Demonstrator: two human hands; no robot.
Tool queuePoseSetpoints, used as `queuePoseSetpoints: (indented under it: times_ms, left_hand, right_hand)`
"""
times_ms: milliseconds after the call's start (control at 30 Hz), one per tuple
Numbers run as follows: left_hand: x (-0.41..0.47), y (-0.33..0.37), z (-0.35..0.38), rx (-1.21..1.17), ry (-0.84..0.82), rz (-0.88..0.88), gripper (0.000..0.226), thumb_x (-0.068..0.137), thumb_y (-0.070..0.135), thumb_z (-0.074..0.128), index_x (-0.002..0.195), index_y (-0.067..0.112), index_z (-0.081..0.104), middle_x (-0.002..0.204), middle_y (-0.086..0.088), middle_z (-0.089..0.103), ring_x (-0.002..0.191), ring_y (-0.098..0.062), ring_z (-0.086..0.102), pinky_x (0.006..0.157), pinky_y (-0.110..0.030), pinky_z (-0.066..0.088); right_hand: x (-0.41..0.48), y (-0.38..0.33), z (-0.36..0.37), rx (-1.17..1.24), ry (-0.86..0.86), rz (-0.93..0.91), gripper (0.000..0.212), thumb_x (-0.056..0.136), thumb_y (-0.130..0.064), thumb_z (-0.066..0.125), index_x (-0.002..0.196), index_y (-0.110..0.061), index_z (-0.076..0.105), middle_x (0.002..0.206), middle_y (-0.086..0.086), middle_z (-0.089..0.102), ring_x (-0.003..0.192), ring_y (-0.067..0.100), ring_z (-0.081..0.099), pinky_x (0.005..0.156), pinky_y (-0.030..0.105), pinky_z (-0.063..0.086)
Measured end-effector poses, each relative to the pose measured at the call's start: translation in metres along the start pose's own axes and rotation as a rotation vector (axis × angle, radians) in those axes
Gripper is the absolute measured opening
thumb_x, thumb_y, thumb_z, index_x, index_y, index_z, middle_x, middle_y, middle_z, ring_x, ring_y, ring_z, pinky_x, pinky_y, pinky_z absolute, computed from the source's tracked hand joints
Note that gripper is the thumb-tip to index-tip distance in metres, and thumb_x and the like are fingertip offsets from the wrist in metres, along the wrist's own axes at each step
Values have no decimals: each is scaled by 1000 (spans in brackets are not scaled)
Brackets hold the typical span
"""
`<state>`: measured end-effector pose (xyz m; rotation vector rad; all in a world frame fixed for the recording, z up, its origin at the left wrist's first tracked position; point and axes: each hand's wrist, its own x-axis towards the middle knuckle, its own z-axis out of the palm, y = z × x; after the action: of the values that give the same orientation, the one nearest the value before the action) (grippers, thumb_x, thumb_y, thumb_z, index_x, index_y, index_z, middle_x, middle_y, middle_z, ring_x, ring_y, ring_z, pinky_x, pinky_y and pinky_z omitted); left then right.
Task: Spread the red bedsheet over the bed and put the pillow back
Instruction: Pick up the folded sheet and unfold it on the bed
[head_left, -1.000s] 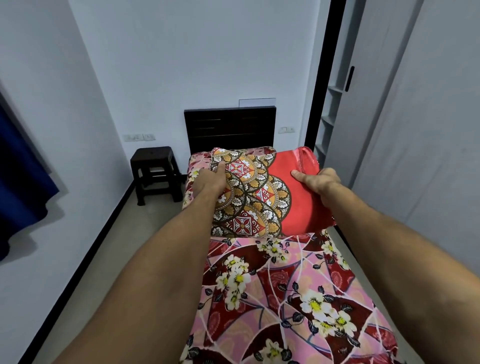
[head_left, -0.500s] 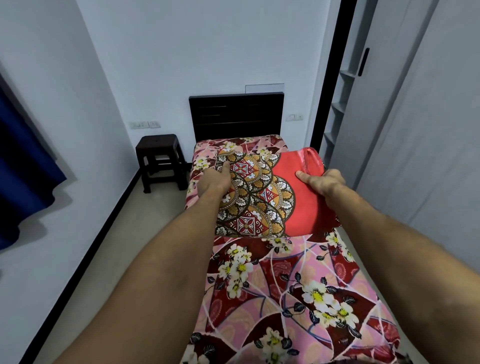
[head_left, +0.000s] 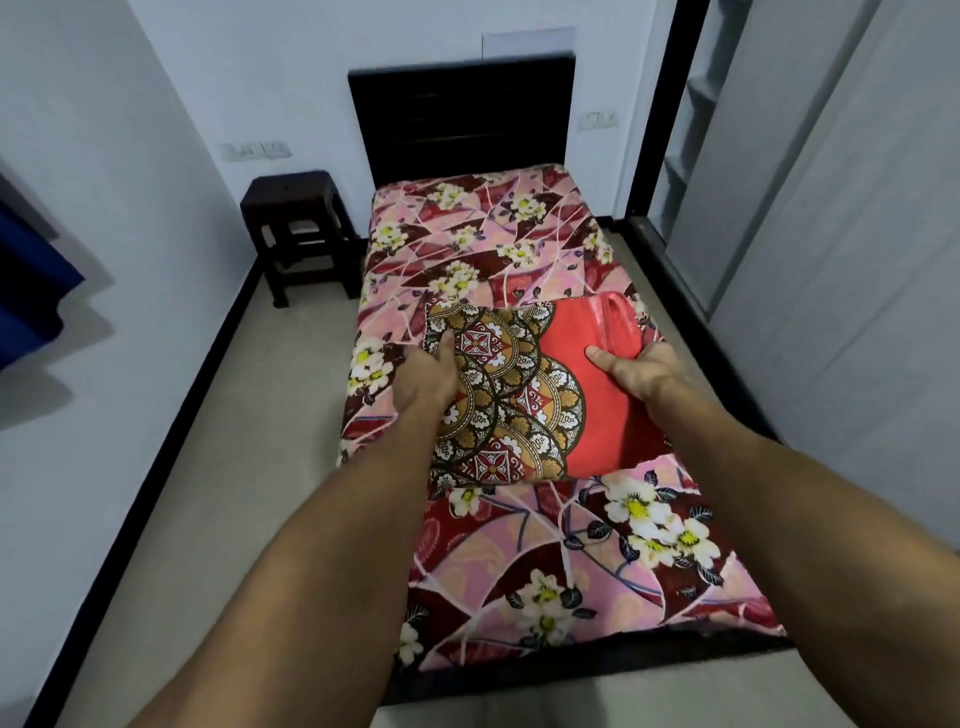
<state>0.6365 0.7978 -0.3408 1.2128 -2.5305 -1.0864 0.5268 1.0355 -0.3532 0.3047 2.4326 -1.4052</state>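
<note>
I hold a folded red bedsheet (head_left: 571, 400) with a brown and gold patterned border flat over the middle of the bed (head_left: 483, 228). My left hand (head_left: 426, 379) grips its left patterned edge, thumb on top. At the plain red side, my right hand (head_left: 636, 371) grips it the same way, thumb lying on the cloth. The mattress shows a pink and maroon floral cover along its whole length. I cannot tell whether the folded sheet rests on the mattress or hangs just above it. No pillow is in view.
A dark headboard (head_left: 462, 119) stands against the far wall. A dark stool (head_left: 296, 228) sits left of the bed's head. Blue cloth (head_left: 26, 280) hangs on the left wall. Grey wardrobe doors (head_left: 831, 208) run close along the right side. Beige floor runs along the bed's left side.
The folded sheet has come down from near the head of the bed to its middle. My view has tilted down, so the whole bed shows. Both hands keep their grip.
</note>
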Motion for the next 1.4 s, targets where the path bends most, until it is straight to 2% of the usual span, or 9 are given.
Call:
queuePoseSetpoints:
  times_ms: [100, 200, 300, 467, 700, 900, 1033, 1200, 1400]
  left_hand:
    - [6, -29, 34, 44, -21, -12, 71, 101, 61, 32, 136, 1, 43, 102, -9, 56, 89, -24, 55, 71, -34, 40]
    - [17, -56, 72, 70, -44, -14, 77, 99, 65, 30, 143, 4, 38, 124, -16, 61, 114, -35, 60, 93, -47, 48]
    - [29, -84, 114, 80, -63, -29, 78, 99, 66, 29, 145, 3, 36, 133, -20, 58, 123, -38, 56, 99, -48, 45]
    - [44, -126, 179, 77, -93, -77, 75, 100, 62, 31, 143, 2, 36, 122, -17, 64, 113, -35, 62, 95, -46, 47]
    - [57, -179, 247, 75, -134, -100, 77, 96, 67, 31, 138, 3, 40, 102, -9, 65, 98, -31, 64, 88, -40, 49]
    - [43, -219, 278, 38, -203, -204, 81, 99, 63, 33, 152, 3, 24, 139, -22, 54, 126, -40, 53, 107, -49, 40]
    - [51, -222, 282, 48, -193, -170, 78, 99, 62, 33, 153, 5, 26, 140, -23, 53, 129, -39, 52, 108, -50, 39]
    - [60, -208, 281, -186, -170, -69, 77, 97, 63, 42, 153, 10, 32, 148, -18, 46, 134, -33, 45, 109, -46, 36]
    - [66, -223, 297, -147, -224, -219, 87, 91, 70, 46, 154, 15, 27, 154, -18, 39, 140, -38, 38, 112, -54, 32]
  right_hand:
    - [15, 44, 20, -5, -17, 2, 64, 65, -58, 86, 113, -18, 73, 107, 0, 74, 99, 27, 69, 97, 41, 54]
    - [34, 85, 40, -36, -7, -12, 60, 72, -56, 83, 115, -15, 73, 109, 3, 74, 103, 28, 67, 98, 37, 52]
    - [60, 130, 61, -58, -18, -1, 61, 72, -58, 81, 114, -15, 73, 110, 5, 74, 104, 29, 67, 96, 40, 53]
    - [101, 197, 91, -117, 9, 17, 66, 66, -64, 82, 108, -13, 72, 102, 8, 74, 94, 30, 69, 86, 42, 57]
    - [130, 276, 124, -127, 4, 96, 66, 67, -63, 82, 110, -15, 70, 102, 6, 74, 92, 28, 69, 85, 40, 57]
    - [136, 324, 141, -139, -63, 143, 76, 64, -63, 84, 119, -14, 66, 108, 6, 73, 97, 27, 69, 89, 44, 57]
    - [142, 320, 144, -165, -57, 121, 73, 65, -63, 83, 116, -15, 67, 106, 5, 73, 95, 27, 69, 87, 43, 57]
    - [131, 319, 137, -60, 48, 133, 69, 66, -64, 82, 115, -18, 65, 104, 2, 72, 92, 25, 68, 88, 44, 57]
    - [130, 335, 138, -154, -34, 205, 78, 63, -77, 74, 114, -18, 67, 105, 4, 72, 95, 28, 68, 83, 39, 56]
